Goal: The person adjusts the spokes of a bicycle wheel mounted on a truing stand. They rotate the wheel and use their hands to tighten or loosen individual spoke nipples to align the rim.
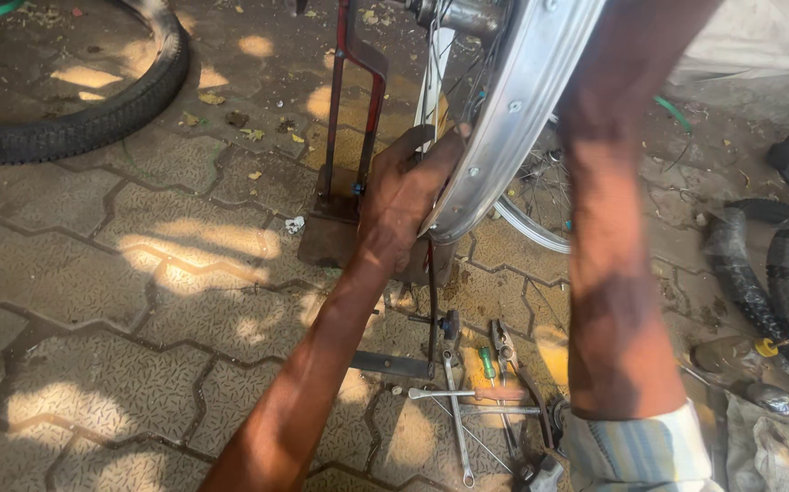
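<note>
A black bicycle tyre (94, 118) lies at far left on the paved floor (121, 273). A red truing stand (358, 109) rises beside the left hand (403, 196), whose fingers curl around the edge of the silver wheel rim (503, 118) held upright in the stand. Below lie spanners (456, 401) and pliers (508, 355). The right forearm crosses the rim, but its hand is out of view. Black inner tubes (777, 273) curl at far right.
</note>
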### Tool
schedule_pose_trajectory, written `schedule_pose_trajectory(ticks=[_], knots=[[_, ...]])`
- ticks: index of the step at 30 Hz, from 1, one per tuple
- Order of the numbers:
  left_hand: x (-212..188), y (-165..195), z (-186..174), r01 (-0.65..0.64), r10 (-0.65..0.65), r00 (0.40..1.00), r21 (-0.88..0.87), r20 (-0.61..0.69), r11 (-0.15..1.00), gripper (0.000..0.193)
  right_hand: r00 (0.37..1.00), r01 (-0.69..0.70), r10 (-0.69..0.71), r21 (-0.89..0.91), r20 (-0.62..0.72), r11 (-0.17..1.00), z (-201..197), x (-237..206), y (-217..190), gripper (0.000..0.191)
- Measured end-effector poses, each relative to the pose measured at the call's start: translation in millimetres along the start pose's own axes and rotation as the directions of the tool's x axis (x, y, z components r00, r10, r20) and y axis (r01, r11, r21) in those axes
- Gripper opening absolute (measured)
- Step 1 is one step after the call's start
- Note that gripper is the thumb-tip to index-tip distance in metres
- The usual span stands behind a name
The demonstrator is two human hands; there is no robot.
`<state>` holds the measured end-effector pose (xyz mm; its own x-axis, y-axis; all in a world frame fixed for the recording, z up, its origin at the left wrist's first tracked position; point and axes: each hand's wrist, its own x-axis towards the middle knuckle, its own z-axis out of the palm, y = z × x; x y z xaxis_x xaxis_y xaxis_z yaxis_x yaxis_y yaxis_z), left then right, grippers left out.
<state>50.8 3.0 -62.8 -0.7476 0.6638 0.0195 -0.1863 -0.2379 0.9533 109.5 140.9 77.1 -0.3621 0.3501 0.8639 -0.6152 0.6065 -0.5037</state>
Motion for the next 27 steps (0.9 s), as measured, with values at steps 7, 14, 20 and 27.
schedule_pose_trajectory(ticks=[7, 14, 20, 27], knots=[[17, -27, -1, 0.076, -0.066, 0.995, 0.130, -0.075, 0.989, 0.093, 0.965, -0.198, 0.153, 0.212, 0.212, 0.957, -26, -2, 3, 0.020], [21, -21, 1, 0.267, -0.256, 0.959, 0.092, -0.118, 0.959, 0.078, 0.990, -0.109, 0.099, 0.090, 0.102, 0.990, -10, -1, 23, 0.021], [14, 3, 1, 0.198, -0.190, 0.979, 0.111, -0.077, 0.974, 0.077, 0.990, -0.122, 0.118, 0.059, 0.075, 0.991, 0, -10, 26, 0.023], [15, 4, 0, 0.113, -0.108, 0.993, 0.098, -0.056, 0.989, 0.073, 0.970, -0.241, 0.229, 0.195, 0.084, 0.951, -26, -15, 21, 0.024]])
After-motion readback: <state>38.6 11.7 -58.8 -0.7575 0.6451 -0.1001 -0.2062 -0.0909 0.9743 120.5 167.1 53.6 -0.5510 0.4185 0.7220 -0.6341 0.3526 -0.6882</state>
